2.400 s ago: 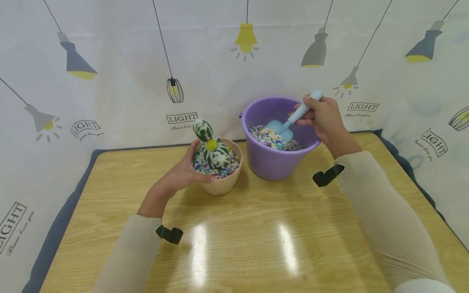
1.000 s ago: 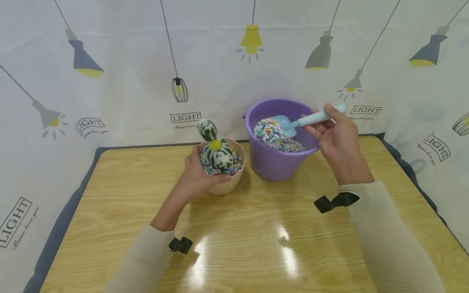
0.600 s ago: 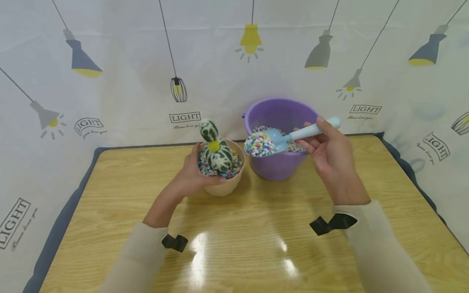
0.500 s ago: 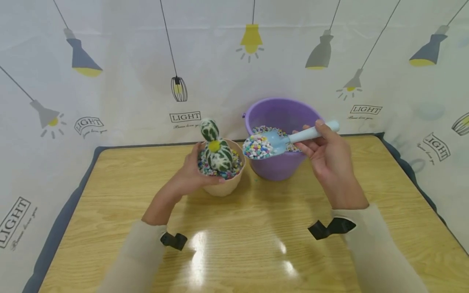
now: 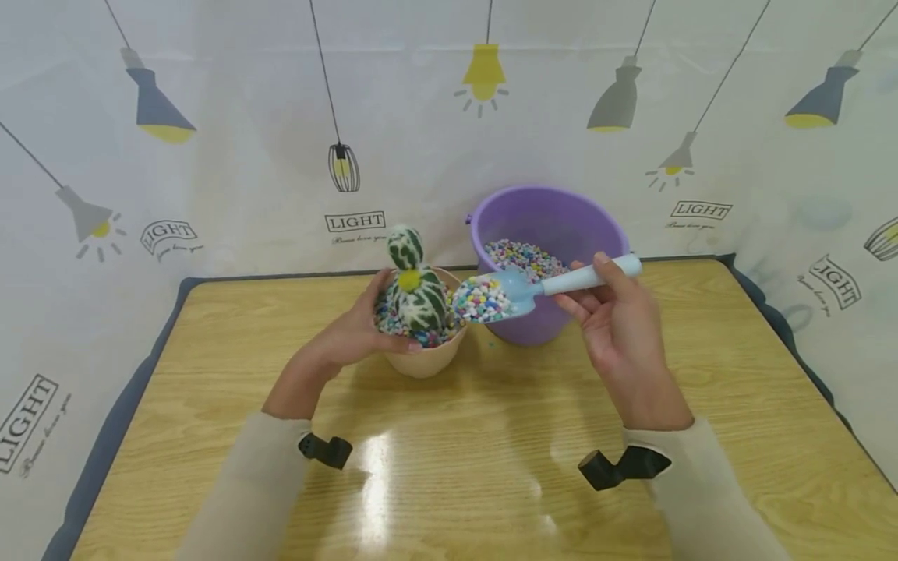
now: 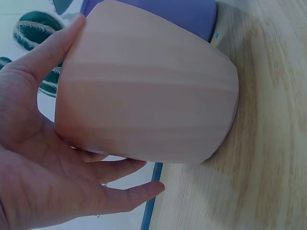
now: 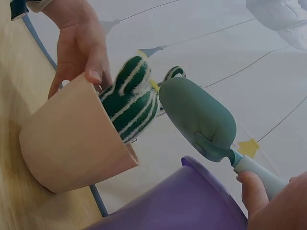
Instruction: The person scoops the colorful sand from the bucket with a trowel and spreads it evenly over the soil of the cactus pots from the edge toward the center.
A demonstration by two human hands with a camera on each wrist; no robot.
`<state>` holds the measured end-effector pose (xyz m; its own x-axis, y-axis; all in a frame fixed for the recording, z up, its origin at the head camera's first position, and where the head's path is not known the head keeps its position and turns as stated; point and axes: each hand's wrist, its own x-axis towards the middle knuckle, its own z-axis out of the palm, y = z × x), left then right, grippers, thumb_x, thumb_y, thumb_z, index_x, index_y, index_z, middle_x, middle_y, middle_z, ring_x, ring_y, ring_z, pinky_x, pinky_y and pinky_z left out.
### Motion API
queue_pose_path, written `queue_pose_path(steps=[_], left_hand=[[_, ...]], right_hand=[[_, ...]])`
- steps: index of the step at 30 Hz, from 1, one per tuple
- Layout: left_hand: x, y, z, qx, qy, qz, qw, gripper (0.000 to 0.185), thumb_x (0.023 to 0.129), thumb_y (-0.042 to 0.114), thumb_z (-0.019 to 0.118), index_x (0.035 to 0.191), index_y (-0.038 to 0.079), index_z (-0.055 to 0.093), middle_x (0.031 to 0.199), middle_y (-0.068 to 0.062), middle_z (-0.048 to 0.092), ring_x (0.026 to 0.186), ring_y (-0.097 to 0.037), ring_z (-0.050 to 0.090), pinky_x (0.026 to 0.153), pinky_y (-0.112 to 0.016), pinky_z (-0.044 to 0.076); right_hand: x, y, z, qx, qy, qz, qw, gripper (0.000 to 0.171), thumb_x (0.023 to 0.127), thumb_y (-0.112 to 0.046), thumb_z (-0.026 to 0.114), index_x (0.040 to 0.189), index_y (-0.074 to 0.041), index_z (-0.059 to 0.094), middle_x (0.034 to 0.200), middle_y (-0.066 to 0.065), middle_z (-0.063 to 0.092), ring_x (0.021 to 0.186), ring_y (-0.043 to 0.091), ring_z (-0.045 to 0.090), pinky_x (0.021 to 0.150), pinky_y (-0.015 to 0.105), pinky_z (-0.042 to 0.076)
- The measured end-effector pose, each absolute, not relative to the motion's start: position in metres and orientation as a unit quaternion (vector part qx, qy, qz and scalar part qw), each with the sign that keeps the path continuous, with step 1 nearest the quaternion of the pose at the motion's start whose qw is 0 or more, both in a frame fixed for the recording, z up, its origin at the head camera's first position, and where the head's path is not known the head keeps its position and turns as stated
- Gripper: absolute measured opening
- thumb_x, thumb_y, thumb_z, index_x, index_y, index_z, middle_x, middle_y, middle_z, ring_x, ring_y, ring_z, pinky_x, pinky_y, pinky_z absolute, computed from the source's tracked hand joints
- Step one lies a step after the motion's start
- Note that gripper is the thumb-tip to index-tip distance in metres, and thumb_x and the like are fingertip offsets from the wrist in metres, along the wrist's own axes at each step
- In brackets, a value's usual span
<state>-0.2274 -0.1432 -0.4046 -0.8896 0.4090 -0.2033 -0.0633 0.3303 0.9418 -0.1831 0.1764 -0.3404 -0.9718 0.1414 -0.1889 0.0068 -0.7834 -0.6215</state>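
Note:
A beige pot [image 5: 425, 360] [image 6: 148, 96] [image 7: 67, 143] stands on the wooden table [image 5: 456, 460], holding coloured pebbles and a green-and-white cactus [image 5: 414, 284] [image 7: 132, 98]. My left hand [image 5: 351, 335] [image 6: 43, 158] grips the pot's left side, thumb on the rim. My right hand [image 5: 617, 327] holds a light blue scoop [image 5: 540, 288] [image 7: 201, 120] by its handle. The scoop, heaped with pebbles [image 5: 477, 300], hovers over the pot's right rim. A purple bucket [image 5: 554, 234] [image 7: 192, 206] with pebbles stands just behind.
A white curtain printed with lamps [image 5: 337, 167] hangs behind the table. The table has a dark edge [image 5: 126, 389] at left and back. A small speck [image 5: 489, 340] lies on the wood in front of the bucket.
The right hand dug the scoop into the bucket's pebbles, lifted it out full and carried it left to the pot. The left hand stayed on the pot.

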Motion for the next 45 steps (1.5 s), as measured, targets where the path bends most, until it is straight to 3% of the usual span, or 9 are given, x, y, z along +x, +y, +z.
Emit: queue_pose_path(steps=[8, 18, 37, 45], left_hand=[[-0.228, -0.144, -0.405, 0.106, 0.788, 0.566, 0.218, 0.126, 0.068, 0.018, 0.087, 0.157, 0.026, -0.003, 0.16, -0.005, 0.015, 0.144, -0.032, 0.02, 0.119, -0.05, 0.014], [-0.229, -0.145, -0.403, 0.101, 0.793, 0.56, 0.217, 0.128, 0.069, 0.02, 0.088, 0.156, 0.029, -0.005, 0.161, -0.003, 0.011, 0.146, -0.03, 0.016, 0.12, -0.05, 0.01], [-0.229, -0.146, -0.404, 0.097, 0.792, 0.56, 0.221, 0.127, 0.069, 0.02, 0.088, 0.156, 0.03, -0.004, 0.161, -0.002, 0.012, 0.146, -0.03, 0.015, 0.12, -0.05, 0.009], [-0.231, -0.147, -0.405, 0.099, 0.794, 0.557, 0.224, 0.128, 0.069, 0.019, 0.087, 0.156, 0.027, -0.005, 0.161, -0.003, 0.012, 0.146, -0.03, 0.016, 0.12, -0.049, 0.01]], right_hand=[[-0.174, 0.164, -0.349, -0.132, -0.337, 0.929, 0.08, 0.027, 0.089, -0.007, 0.07, 0.107, -0.002, 0.051, 0.082, 0.014, 0.067, 0.073, 0.028, 0.072, 0.073, 0.045, 0.058], [-0.169, 0.143, -0.359, -0.124, -0.367, 0.906, 0.168, 0.018, 0.088, -0.006, 0.071, 0.097, 0.002, 0.057, 0.08, 0.014, 0.068, 0.06, 0.026, 0.07, 0.054, 0.035, 0.059], [-0.17, 0.127, -0.353, -0.081, -0.444, 0.868, 0.207, 0.032, 0.085, -0.007, 0.074, 0.112, 0.003, 0.057, 0.085, 0.015, 0.067, 0.064, 0.023, 0.071, 0.058, 0.035, 0.059], [-0.173, 0.125, -0.35, -0.063, -0.472, 0.851, 0.222, 0.026, 0.084, -0.006, 0.075, 0.102, 0.001, 0.059, 0.083, 0.014, 0.069, 0.067, 0.023, 0.072, 0.06, 0.036, 0.059]])
